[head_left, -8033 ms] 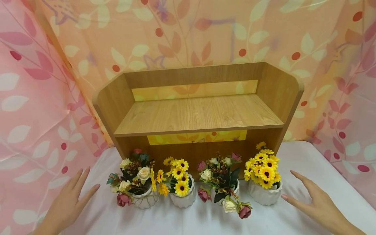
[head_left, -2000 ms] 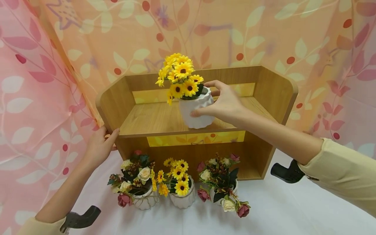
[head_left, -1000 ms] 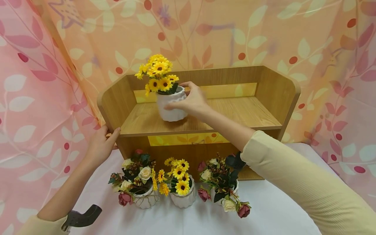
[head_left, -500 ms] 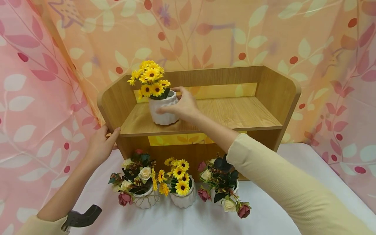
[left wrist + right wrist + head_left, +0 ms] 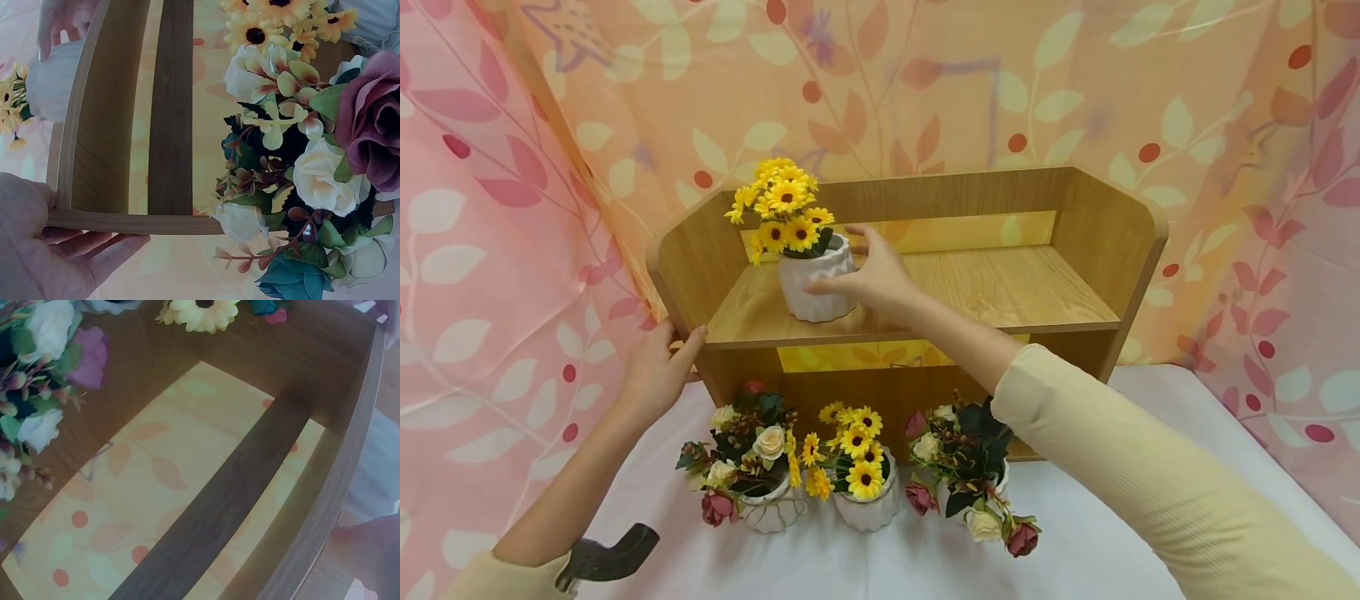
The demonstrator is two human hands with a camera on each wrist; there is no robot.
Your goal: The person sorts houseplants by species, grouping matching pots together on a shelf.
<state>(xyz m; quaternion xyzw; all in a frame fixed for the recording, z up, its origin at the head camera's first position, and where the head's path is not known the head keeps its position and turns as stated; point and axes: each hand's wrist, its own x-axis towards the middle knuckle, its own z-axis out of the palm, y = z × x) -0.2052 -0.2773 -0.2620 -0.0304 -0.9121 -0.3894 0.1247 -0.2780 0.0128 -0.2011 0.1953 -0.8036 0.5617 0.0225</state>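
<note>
A white ribbed flowerpot of yellow sunflowers stands upright on the left part of the upper board of a wooden shelf. My right hand is at the pot's right side, thumb overlapping its front and fingers loosely spread just off the rim. With my left hand I grip the shelf's left side panel, thumb on the front edge and fingers behind it. The left wrist view shows that left hand wrapped around the panel's edge. The pot also shows there, beyond the panel.
In front of the shelf, on the white-covered table, stand a rose pot, a smaller sunflower pot and another rose arrangement partly overlapped by my right sleeve. Patterned cloth hangs behind and at both sides.
The sunflower pot went from the table's right end to the shelf's upper board, moving left and down onto it. My right fingers have just loosened from it. My left hand took hold of the shelf.
</note>
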